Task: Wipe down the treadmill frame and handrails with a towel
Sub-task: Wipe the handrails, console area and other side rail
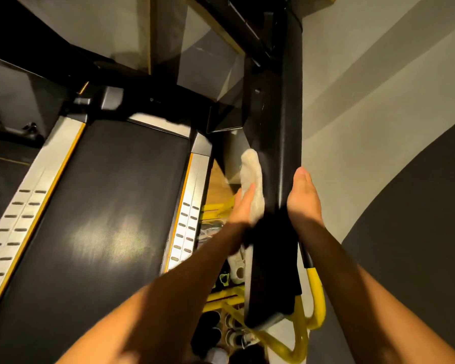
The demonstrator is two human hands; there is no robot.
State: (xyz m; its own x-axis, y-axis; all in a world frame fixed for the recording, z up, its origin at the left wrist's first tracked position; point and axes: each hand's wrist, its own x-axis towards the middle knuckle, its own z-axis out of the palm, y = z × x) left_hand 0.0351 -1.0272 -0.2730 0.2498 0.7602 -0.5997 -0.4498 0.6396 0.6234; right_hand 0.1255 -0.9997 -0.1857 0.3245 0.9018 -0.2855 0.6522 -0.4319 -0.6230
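Note:
The treadmill's black upright frame post [273, 114] rises on the right of the belt [111, 206]. My left hand [243, 206] presses a bunched white towel [251, 169] against the post's left face, fingers straight along the cloth. On the post's right edge my right hand [304, 198] lies flat, fingertips pointing up the post; part of the hand is hidden behind the post. A yellow handrail [314, 285] curves out below the post's lower end.
Silver side rails [192, 219] with yellow trim flank the belt. Between the treadmill and the post, a yellow rack [221, 298] holds shoes [237, 264]. A grey and beige wall [378, 127] stands close on the right.

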